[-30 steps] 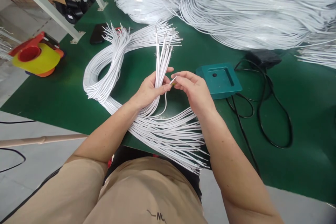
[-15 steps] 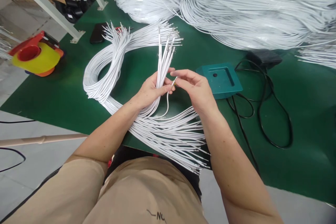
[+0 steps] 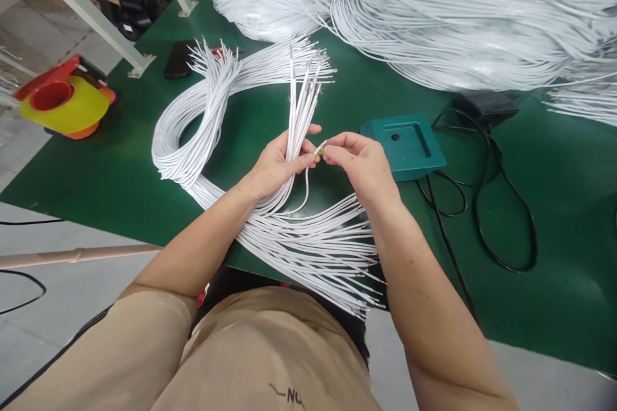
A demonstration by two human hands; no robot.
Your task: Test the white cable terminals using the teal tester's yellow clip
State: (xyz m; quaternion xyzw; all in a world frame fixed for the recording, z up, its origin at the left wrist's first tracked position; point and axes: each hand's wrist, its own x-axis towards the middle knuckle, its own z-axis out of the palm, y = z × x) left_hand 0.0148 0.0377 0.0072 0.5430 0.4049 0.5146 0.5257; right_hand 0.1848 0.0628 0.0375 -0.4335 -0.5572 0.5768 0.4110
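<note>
My left hand (image 3: 284, 164) is closed around a small bunch of white cables (image 3: 301, 109), whose stripped ends point away from me. Between its thumb and fingers it also pinches one single cable (image 3: 307, 186) that bends out of the bunch. My right hand (image 3: 359, 160) has its thumb and forefinger pinched at the tip of that single cable, where a small yellowish bit shows; its exact form is too small to make out. Under my hands lies a larger bundle of white cables (image 3: 299, 244), its loose ends fanned toward the table's front edge.
A looped cable bundle (image 3: 166, 141) lies left on the green table (image 3: 569, 205). A teal device (image 3: 405, 148) with black cords (image 3: 530, 225) sits right. Large cable heaps (image 3: 457, 19) fill the back. A tape dispenser (image 3: 67, 103) stands left, near a metal post (image 3: 87, 13).
My right fingers have closed together on the tip of the single cable; before, the forefinger was raised farther from the thumb. My left hand keeps its hold on the bunch.
</note>
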